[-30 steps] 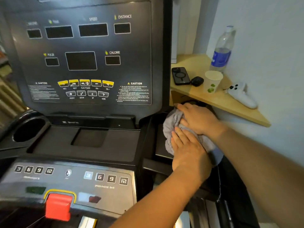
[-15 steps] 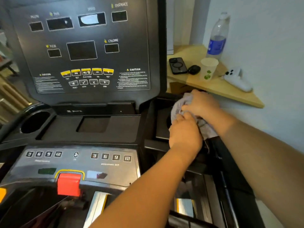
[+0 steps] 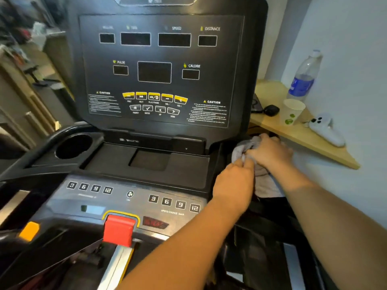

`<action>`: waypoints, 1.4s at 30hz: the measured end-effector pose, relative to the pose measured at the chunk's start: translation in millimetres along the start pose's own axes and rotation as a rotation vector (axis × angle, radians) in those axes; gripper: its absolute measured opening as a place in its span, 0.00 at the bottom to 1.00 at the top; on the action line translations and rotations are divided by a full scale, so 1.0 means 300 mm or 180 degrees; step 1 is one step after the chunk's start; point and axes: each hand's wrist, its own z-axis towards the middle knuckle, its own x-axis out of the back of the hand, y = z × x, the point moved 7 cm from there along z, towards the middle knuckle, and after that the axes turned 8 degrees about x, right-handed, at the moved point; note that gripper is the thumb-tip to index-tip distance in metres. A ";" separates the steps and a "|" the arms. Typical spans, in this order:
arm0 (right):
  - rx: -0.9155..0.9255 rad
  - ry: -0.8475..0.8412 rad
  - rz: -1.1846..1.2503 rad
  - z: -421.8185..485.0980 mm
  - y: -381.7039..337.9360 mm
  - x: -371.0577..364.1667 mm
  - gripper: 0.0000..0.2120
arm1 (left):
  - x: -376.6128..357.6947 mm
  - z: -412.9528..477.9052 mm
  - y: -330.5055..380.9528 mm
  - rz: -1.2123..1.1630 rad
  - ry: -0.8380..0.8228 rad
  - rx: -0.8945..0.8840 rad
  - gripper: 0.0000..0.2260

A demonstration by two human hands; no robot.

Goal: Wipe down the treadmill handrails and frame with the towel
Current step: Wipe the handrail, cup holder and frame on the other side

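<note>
A: Where was the towel (image 3: 244, 150) at this moment?

B: It was bunched on the dark frame (image 3: 225, 150) just to the right of the console (image 3: 161, 70), below the wooden shelf (image 3: 303, 132). Part of it hung down under the right wrist.

A: How would it handle, in your opinion?

B: I judged it soft, light and limp. It folds under any pressure, so it should be held as a gathered pad, with the loose end tucked in, otherwise it drags.

A: And the hands?

B: The right hand (image 3: 270, 152) lay on top, right of the console, its grip closed over the bunch with the fingers curled down. The left hand (image 3: 234, 185) came from below, its grip pinching the near edge of the towel. Both forearms reached forward and were nearly straight, the right one crossing above the hanging cloth.

A: Anything close by?

B: A paper cup (image 3: 293, 111) and a bottle (image 3: 303, 78) stood on the shelf, right of the console, apart from the hands.
</note>
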 end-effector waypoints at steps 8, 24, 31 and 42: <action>0.0852 -0.0432 0.1136 -0.168 -0.232 -0.052 0.20 | 0.162 -0.203 -0.096 -0.0452 0.0062 -0.0037 0.25; 0.1355 -0.1045 0.1359 -0.458 -0.275 0.059 0.19 | 0.157 -0.332 -0.098 -0.0996 -0.0042 0.0250 0.29; 0.0509 -0.0740 0.1614 -0.554 0.027 0.051 0.24 | 0.074 -0.270 -0.004 -0.1902 -0.0272 0.0318 0.27; 0.0565 0.0432 0.2386 -0.716 0.156 0.162 0.18 | 0.008 -0.242 0.078 -0.3069 -0.1546 0.0414 0.26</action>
